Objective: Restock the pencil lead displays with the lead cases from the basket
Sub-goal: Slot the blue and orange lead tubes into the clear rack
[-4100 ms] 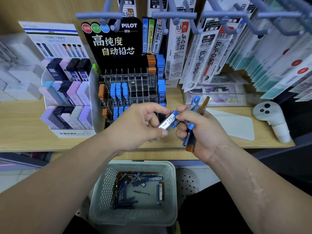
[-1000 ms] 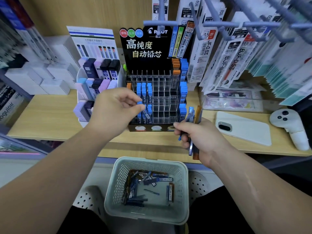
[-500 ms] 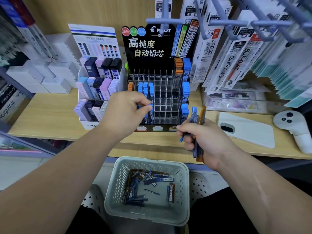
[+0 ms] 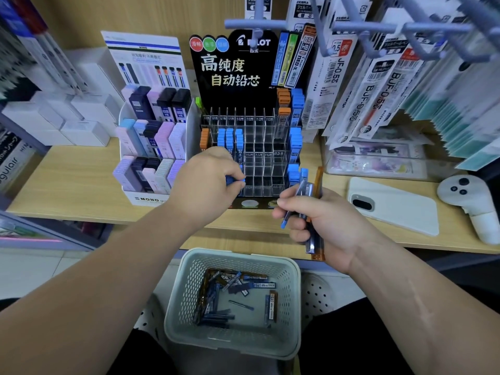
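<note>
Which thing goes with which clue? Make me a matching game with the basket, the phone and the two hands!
Things:
1. basket
2. phone
3. left hand
4. right hand

Clues:
A. lies flat on the shelf, at the right
B. pinches one blue-capped lead case at the display
C. sits below the shelf with loose lead cases inside
D. grips a bundle of lead cases

Pairs: 1-C, 2-A, 3-B, 4-D
</note>
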